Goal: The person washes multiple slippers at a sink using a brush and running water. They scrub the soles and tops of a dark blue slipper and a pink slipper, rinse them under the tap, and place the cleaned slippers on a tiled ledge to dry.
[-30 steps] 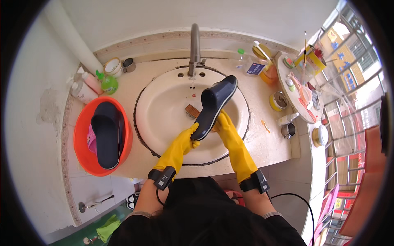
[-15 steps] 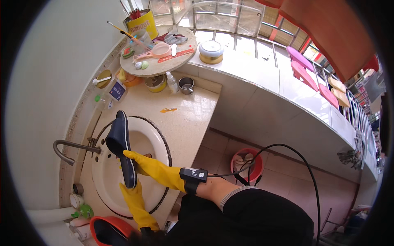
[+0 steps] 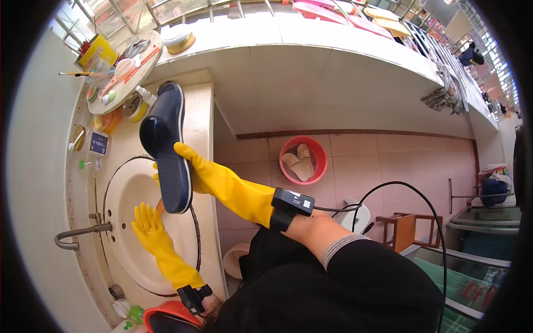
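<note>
A dark navy slipper [image 3: 176, 180] with a white-edged sole is raised over the right side of the basin. My right hand [image 3: 197, 166], in a long yellow rubber glove, grips it around the middle, thumb on the near side and fingertips showing past its other edge. Inside the white washbasin [image 3: 119, 188] my left hand [image 3: 149, 222], gloved in yellow too, has its fingers stretched out and holds nothing. Something brownish in the basin, partly hidden behind the slipper, is too covered to name.
A curved faucet [image 3: 83, 236] stands at the basin's left. A red tub [image 3: 172, 308] with a dark item sits at the lower left. On the floor, a pink-red basin [image 3: 323, 166] holds light slippers [image 3: 300, 164]. A black cable [image 3: 411, 185] loops from my right wrist.
The slipper has risen and moved right in my right hand. My left hand has come away from its heel end and opened. The whole view has swung to the right.
</note>
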`<state>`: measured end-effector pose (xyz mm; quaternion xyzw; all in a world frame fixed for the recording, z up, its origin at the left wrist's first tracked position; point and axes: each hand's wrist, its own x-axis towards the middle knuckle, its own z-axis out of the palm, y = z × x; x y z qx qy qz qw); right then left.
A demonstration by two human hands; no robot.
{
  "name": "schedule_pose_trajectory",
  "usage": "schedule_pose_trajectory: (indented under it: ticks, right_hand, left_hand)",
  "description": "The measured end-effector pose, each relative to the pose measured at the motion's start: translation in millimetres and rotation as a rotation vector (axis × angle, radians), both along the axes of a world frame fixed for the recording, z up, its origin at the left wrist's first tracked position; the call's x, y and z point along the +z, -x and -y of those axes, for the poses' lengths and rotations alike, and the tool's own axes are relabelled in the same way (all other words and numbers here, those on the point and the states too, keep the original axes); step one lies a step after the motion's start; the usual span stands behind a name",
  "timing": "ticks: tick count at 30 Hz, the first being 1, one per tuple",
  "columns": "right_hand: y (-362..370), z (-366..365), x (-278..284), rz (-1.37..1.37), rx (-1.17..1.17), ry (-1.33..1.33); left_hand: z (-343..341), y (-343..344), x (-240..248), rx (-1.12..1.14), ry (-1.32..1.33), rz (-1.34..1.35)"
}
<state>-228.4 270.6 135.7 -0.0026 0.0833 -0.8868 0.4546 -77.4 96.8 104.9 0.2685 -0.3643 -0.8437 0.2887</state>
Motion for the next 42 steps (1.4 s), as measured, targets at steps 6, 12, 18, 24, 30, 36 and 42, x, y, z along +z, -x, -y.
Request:
schedule_pose_trajectory:
  ticks: [6,12,18,24,30,36,42]
  right_hand:
    - [15,-95,-19,-0.132,-0.092,-0.077]
    - [1,-202,-7,-0.117,-0.252,-0.341]
    - [-9,-306,23,-0.126,-0.361,-0.257]
    - [1,-421,51,-0.082,-0.32,-0.266]
    - [28,-479,47,-0.174,-0.312,-0.294]
    - [78,-500,27,-0.216,-0.208,-0.208]
    - [148,-538,40,-0.307,-0.196,-0.2]
  left_hand:
    - [-58,39,2,-0.292,-0.021,-0.112]
    - [-144,81,-10,-0.387,-0.254,0.01]
    - [-243,105,-21,-0.491,-0.165,-0.034]
    - [-345,114,-6,-0.414,-0.156,-0.036]
    - [-405,120,-4,-0.354,-0.187,-0.071]
    - [-417,128,-19,-0.296,-0.16,-0.064]
    - [-428,163,-41,-0.189,-0.306,-0.102]
